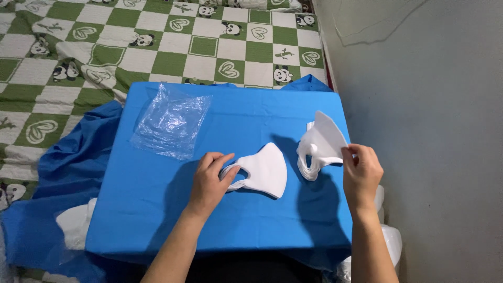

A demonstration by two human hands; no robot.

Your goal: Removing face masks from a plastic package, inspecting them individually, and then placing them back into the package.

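Observation:
A folded white face mask (268, 170) lies in the middle of a blue cloth-covered surface (157, 204). My left hand (209, 181) rests on its ear loop at the mask's left edge, fingers pinching the loop. My right hand (360, 172) pinches the right edge of a second white mask (325, 137), lifted off a small stack of white masks (309, 165) near the surface's right edge.
A crumpled clear plastic bag (170, 121) lies at the back left of the blue surface. A green and white checked blanket with pandas (157, 47) spreads behind. A grey wall (429, 131) is on the right. White bagged items (390, 241) sit below the right edge.

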